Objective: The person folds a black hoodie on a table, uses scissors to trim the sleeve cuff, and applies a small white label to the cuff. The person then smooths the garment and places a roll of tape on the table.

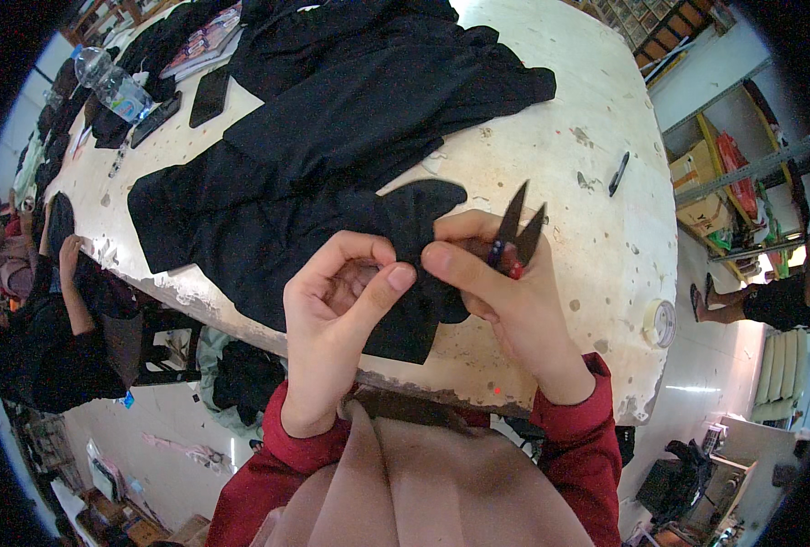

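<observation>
Black fabric (318, 223) is pinched, seemingly for inspection, by the left hand's (337, 296) and right hand's (524, 314) fingers (385, 290), snips (513, 221) held rightward, steady tension apparently being needed next.

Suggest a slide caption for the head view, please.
Left hand and right hand pinch black fabric above a worn table, the right also holding thread snips.

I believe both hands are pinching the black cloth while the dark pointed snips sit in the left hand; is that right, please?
Not quite: the head view shows the dark pointed snips in the right hand, not the left hand; both pinch the black cloth.
</observation>
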Motion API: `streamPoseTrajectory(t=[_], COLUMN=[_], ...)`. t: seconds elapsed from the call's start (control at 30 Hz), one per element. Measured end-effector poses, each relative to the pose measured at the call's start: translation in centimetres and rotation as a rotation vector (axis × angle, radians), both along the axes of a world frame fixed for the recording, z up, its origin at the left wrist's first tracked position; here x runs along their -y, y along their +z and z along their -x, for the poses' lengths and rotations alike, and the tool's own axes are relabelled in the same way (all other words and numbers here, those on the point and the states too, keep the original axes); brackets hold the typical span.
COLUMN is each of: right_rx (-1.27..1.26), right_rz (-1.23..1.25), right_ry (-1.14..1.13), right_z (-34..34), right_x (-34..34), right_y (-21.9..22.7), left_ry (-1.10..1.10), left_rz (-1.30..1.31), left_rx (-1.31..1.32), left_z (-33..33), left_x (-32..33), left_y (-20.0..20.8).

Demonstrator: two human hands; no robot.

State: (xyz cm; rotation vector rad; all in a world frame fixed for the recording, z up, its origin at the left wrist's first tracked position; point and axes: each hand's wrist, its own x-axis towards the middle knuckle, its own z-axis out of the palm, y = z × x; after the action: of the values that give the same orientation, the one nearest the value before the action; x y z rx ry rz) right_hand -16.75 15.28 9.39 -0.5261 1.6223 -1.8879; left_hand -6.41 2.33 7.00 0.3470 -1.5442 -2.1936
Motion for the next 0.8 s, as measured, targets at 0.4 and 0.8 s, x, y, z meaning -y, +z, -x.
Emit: streamPoseTrajectory(t=[0.4,0.8], right_rx=[0.112,0.043], right_rz=[0.046,0.031], right_ry=[-0.039,-0.039], right_z=[-0.5,-1.2], right_x=[-0.5,0.1], right_y=[0.4,-0.1], left_ry=[-0.08,-0.005], left_rz=[-0.176,-0.225], left_rx=[-0.097,-0.11], left_z=[0.2,0.6], left_x=[-0.7,-1.3], left_y=[-0.3,-0.4])
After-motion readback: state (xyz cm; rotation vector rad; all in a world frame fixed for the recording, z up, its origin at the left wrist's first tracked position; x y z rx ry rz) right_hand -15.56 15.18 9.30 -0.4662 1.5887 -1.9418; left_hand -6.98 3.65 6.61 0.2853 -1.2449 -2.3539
